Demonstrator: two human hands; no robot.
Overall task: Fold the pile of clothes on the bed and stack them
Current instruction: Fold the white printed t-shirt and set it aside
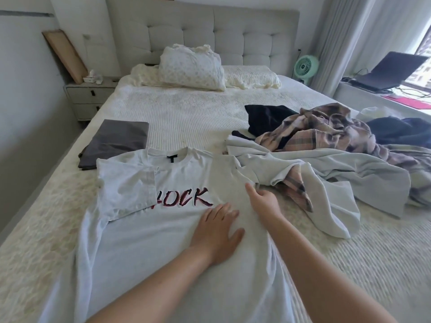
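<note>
- On the near half of the bed (198,117), the white T-shirt (151,248) lies face up, one sleeve already folded across the chest.
- Left hand (215,231) presses flat, fingers straight, on the shirt's middle — the anchor.
- Right hand (263,201) pinches the other sleeve's edge.
- Risk: that sleeve touches the unfolded pile (326,145) — lifting it may drag neighbouring cloth along.
- Risk: easing the anchor lets the body bunch.

The folded left sleeve (127,190) hides the first letter of the T-shirt's (163,252) print.
</note>
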